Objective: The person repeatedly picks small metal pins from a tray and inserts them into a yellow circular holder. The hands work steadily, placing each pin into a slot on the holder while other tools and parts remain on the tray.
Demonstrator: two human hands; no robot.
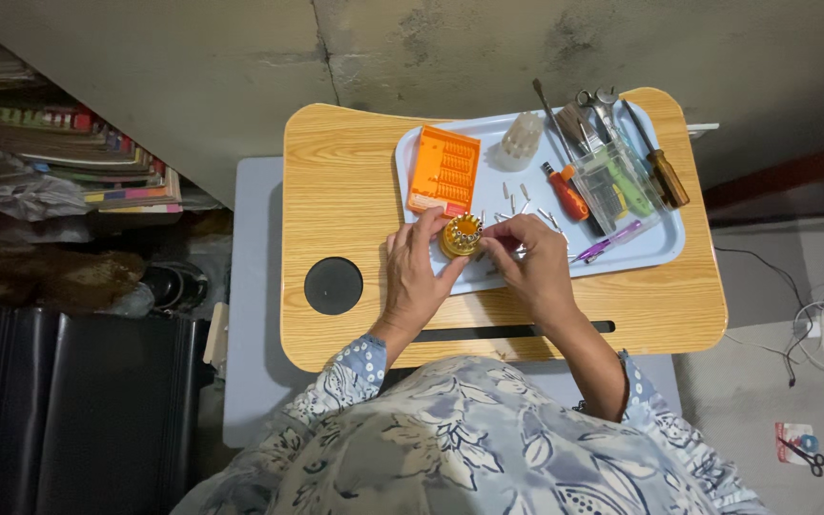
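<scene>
My left hand (416, 275) grips a round orange bit holder (461, 236) from its left side, over the near edge of a pale blue tray (662, 243). My right hand (532, 259) is at the holder's right side, fingertips pinched at its rim; whatever they pinch is too small to make out. Several loose metal bits (519, 197) lie on the tray just beyond my hands. A flat orange bit case (443, 172) sits on the tray's left part.
The tray rests on a small wooden lap table (340, 191) with a black round recess (333, 285). A white plastic holder (520, 141), screwdrivers (565, 191), pliers, a clear box and a purple pen fill the tray's right. Books stack at left; scissors (805, 454) and cables lie on the floor at right.
</scene>
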